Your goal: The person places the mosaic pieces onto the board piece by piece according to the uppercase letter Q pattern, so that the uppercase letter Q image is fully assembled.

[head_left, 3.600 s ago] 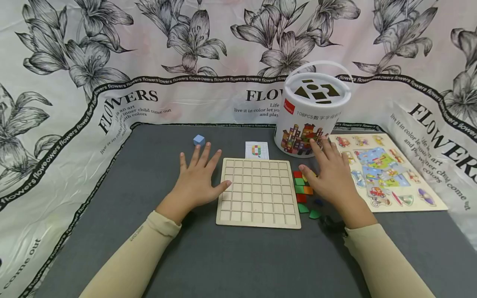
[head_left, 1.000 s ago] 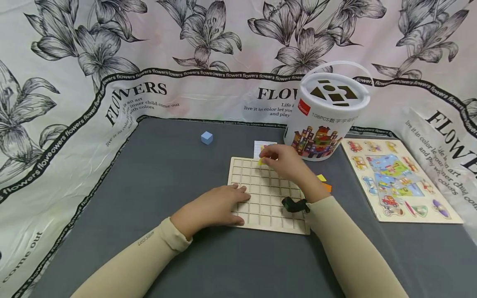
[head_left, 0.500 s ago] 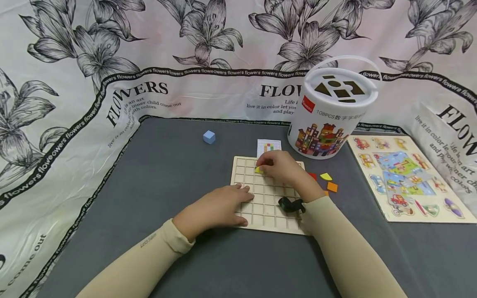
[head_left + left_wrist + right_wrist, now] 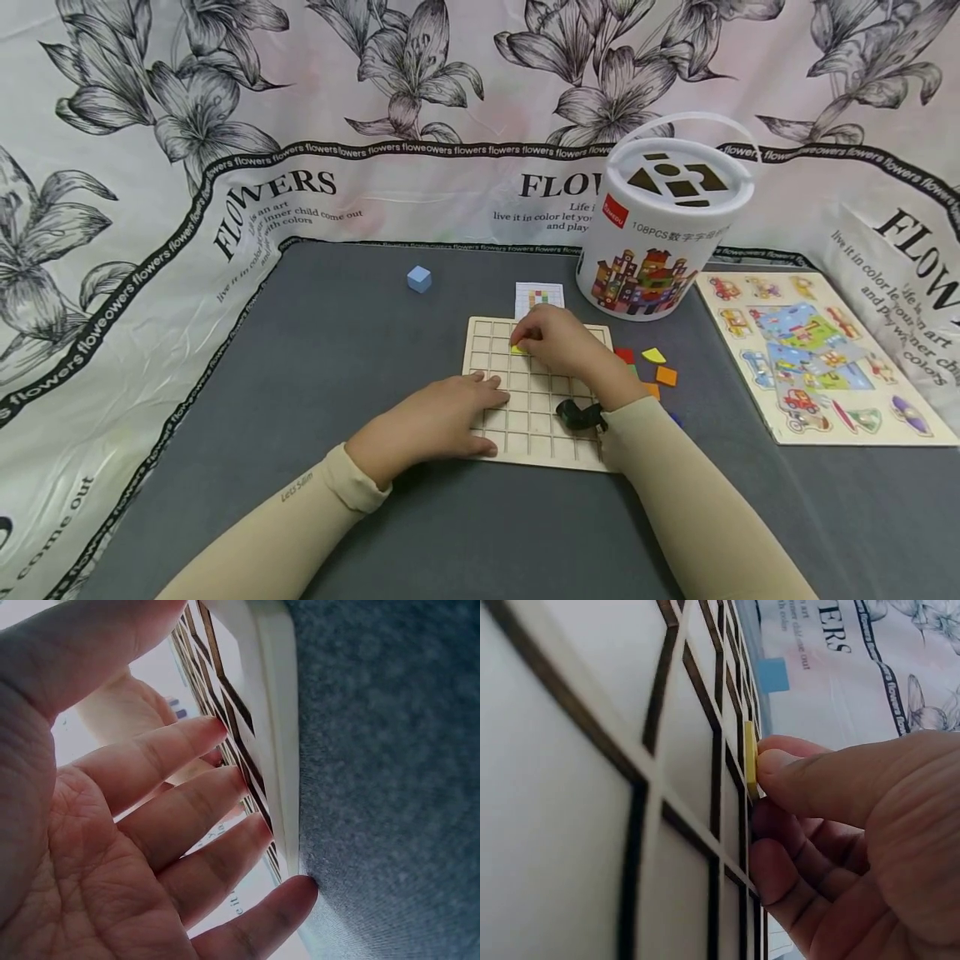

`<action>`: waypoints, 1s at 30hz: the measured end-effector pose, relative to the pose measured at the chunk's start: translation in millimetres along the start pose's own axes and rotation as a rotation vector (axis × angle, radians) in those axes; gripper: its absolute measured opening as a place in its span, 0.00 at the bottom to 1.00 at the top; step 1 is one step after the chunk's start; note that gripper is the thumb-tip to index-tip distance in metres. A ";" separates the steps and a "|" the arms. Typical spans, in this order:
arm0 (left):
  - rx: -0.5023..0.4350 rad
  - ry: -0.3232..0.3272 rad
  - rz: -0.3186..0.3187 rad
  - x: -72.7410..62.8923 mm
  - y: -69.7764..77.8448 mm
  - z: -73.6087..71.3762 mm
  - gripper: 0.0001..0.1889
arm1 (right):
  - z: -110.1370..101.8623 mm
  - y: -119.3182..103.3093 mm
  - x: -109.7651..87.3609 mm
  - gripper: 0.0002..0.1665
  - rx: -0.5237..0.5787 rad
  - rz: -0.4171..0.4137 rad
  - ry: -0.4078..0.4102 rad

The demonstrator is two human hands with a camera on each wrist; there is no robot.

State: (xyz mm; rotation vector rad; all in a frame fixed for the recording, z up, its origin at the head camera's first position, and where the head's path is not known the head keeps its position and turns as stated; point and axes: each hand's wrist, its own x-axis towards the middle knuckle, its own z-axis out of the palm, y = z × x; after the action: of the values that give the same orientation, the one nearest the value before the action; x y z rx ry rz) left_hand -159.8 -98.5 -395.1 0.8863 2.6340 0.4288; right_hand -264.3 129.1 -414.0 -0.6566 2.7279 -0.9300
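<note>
A pale wooden grid board (image 4: pixel 525 423) lies flat on the dark table. My left hand (image 4: pixel 431 421) rests at its left edge with the fingers spread; in the left wrist view the little finger reaches past the edge to the cloth. Near the board's upper left, my right hand (image 4: pixel 561 340) pinches a small yellow tile (image 4: pixel 751 761) between thumb and fingers, against the grid. That hand covers part of the board. Behind the board lies a white card (image 4: pixel 538 293) with a small coloured pattern, its lower part hidden.
Right of the board lie loose tiles: a red one (image 4: pixel 624 356), a yellow one (image 4: pixel 654 356), an orange one (image 4: pixel 666 377) and several more, partly hidden by the right arm. A blue cube (image 4: pixel 419 279), a white bucket (image 4: pixel 648 250) and a picture puzzle board (image 4: pixel 896 375) stand farther out.
Both hands have come onto the grid board since the oldest frame, the right from beside the tiles. Lately the right hand has brought the yellow tile slightly down onto the grid; the left stays put.
</note>
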 end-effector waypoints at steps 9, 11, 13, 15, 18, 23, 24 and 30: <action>0.001 0.010 0.017 0.5 -2.0 5.6 0.35 | -59.5 14.9 -34.9 0.12 -0.014 0.002 0.149; 0.000 0.013 0.017 0.6 -2.3 5.3 0.36 | -71.6 26.7 -48.9 0.13 -0.074 0.041 0.122; 0.002 0.016 0.015 1.0 -2.9 5.1 0.36 | -77.0 40.8 -61.9 0.13 -0.143 0.093 0.077; 0.004 0.016 0.014 1.5 -3.2 4.5 0.36 | -78.2 54.4 -73.0 0.15 -0.200 0.132 0.028; 0.008 0.013 0.008 1.0 -3.6 3.5 0.36 | -73.4 69.4 -83.9 0.17 -0.240 0.145 -0.004; -0.002 0.011 -0.005 0.9 -3.6 2.4 0.36 | -65.9 75.9 -86.8 0.14 -0.256 0.102 0.037; -0.003 0.010 -0.005 1.0 -3.7 2.9 0.36 | -64.9 75.9 -86.5 0.13 -0.254 0.102 0.041; 0.003 0.007 0.000 2.9 -3.8 6.2 0.37 | -63.3 78.0 -89.0 0.09 -0.197 0.153 0.035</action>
State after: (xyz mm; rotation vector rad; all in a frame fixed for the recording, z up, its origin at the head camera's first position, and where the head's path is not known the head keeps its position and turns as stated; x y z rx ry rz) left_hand -161.5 -98.5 -402.7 0.8877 2.6423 0.4285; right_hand -232.3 259.3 -409.5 -0.4575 2.8770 -0.6513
